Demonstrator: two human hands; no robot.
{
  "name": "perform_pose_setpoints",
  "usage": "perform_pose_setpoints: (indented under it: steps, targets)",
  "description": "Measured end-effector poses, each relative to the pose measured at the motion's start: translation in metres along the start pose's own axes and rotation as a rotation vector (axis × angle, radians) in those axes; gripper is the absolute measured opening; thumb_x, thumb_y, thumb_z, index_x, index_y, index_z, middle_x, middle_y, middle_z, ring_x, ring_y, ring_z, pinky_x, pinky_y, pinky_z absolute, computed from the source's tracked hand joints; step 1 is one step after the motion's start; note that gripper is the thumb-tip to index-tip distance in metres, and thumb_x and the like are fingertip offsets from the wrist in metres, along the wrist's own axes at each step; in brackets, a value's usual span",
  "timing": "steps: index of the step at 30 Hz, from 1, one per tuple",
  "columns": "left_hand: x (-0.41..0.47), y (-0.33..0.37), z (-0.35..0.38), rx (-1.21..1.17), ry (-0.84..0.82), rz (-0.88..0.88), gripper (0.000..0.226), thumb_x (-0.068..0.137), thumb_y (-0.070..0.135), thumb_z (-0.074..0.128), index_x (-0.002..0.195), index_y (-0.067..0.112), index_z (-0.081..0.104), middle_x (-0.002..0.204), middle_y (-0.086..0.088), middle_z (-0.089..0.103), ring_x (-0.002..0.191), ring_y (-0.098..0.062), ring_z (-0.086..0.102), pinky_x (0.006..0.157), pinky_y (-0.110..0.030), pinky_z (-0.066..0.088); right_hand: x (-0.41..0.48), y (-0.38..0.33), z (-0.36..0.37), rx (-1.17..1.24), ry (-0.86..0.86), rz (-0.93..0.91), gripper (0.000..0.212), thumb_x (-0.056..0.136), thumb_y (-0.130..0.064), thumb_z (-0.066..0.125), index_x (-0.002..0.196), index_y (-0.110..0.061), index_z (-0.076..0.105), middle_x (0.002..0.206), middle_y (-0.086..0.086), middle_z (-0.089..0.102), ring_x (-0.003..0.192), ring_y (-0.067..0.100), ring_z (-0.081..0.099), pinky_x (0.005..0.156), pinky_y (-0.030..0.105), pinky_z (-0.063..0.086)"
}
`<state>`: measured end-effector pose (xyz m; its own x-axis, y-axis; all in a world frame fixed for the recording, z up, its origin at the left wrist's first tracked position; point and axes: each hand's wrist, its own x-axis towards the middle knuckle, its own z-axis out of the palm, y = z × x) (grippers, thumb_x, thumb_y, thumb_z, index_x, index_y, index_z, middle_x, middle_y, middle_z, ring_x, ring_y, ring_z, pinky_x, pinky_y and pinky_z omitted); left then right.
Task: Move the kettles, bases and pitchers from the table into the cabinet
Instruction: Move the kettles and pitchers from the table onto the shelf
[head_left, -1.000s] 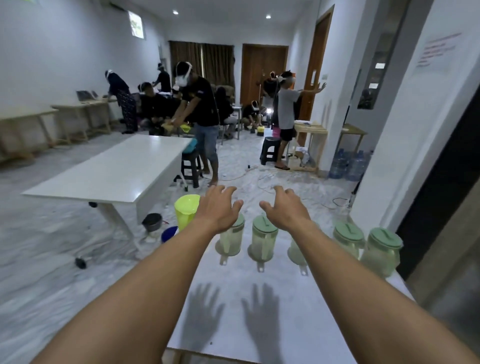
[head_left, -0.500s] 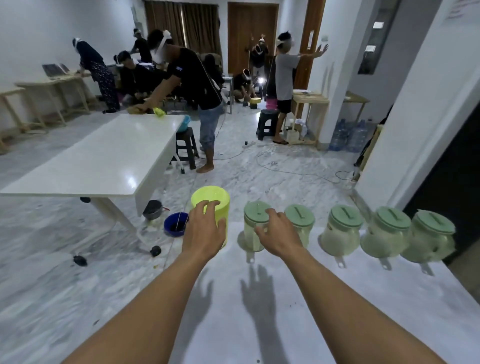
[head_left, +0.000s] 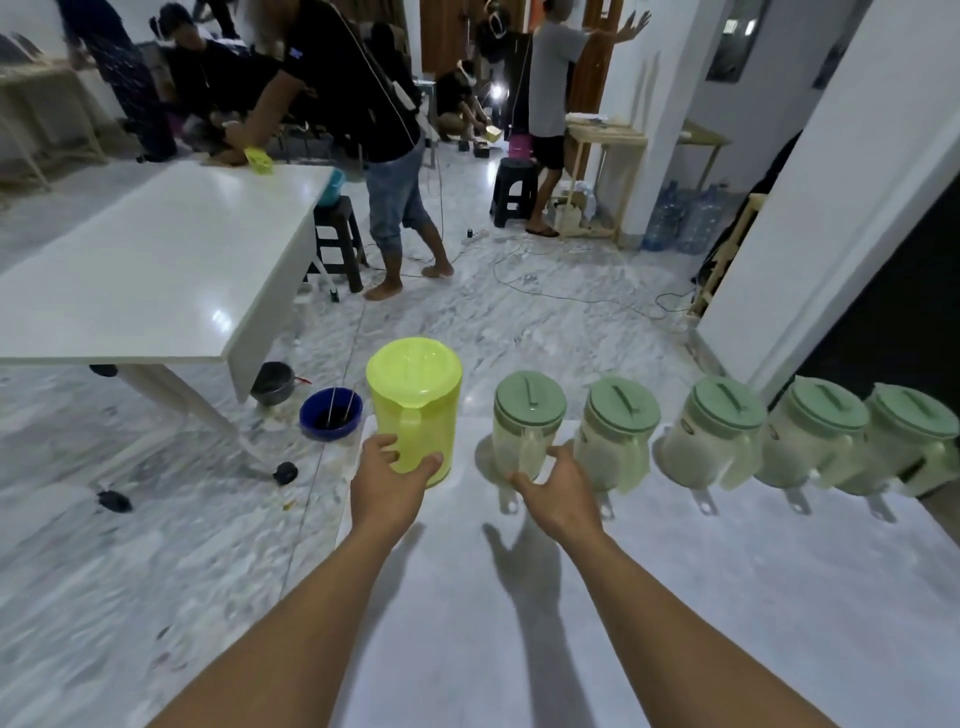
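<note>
Yellow pitcher (head_left: 414, 395) sits at the table (head_left: 519, 623) corner, floor (head_left: 156, 545) just past it; my left hand (head_left: 389, 486) grips it. My right hand (head_left: 558, 493) grips the green-lid pitcher (head_left: 527, 415); its fingertips are hidden.

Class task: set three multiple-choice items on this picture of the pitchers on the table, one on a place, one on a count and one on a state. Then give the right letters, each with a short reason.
1. Where in the row does the yellow pitcher stand?
A. at the left end
B. in the middle
C. at the right end

2. How many green-lidded pitchers are in the row?
A. three
B. five
C. seven

3. What is the left hand doing?
A. lying flat
B. lifting a lid
C. gripping the yellow pitcher's handle

Answers:
1 A: every other pitcher stands to its right.
2 B: five green lids show side by side.
3 C: its fingers and thumb curl round the handle on the near side.
</note>
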<state>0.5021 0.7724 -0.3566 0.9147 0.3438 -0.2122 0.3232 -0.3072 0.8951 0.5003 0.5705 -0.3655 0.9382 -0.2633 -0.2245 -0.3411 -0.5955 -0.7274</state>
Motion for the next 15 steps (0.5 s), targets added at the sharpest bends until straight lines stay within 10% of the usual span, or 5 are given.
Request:
perform_pose_setpoints:
  steps: [9,15]
  targets:
    - [0.025,-0.002,0.019,-0.136,0.018,-0.017,0.027,0.073,0.046,0.079,0.087,0.024,0.071,0.091,0.007,0.072,0.090,-0.016,0.066,0.079,-0.038,0.053,0.037,0.013,0.033,0.300,0.079,0.040,0.024,0.089,-0.033,0.073,0.104,-0.017,0.062,0.090,0.001,0.070,0.080,0.015,0.066,0.056,0.021,0.046]
    - [0.039,0.012,0.035,-0.219,0.063,-0.040,0.019,0.089,0.031,0.067,0.078,0.015,0.069,0.079,-0.003,0.072,0.078,-0.016,0.066,0.063,-0.028,0.044,0.057,0.016,0.046,0.419,0.147,0.021,0.010,0.091,-0.026,0.063,0.096,-0.018,0.063,0.087,0.004,0.070,0.085,0.024,0.067,0.080,0.041,0.056]
